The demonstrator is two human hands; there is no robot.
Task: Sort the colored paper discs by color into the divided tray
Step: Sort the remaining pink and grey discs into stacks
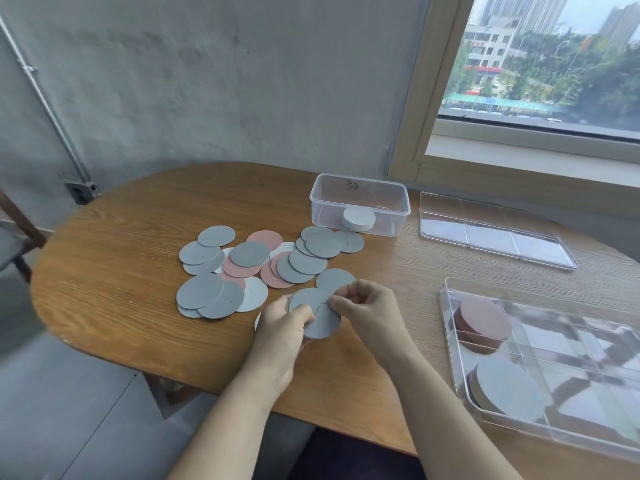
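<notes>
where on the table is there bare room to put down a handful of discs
Bare wood lies left of the loose discs out to the table's rounded end, and between the hands and the divided tray. The middle is crowded with overlapping discs, and the back right holds the clear box and lid.

Grey, pink and white discs (242, 268) lie scattered, overlapping; pink and grey stacks sit in the clear divided tray (554, 368)
</notes>
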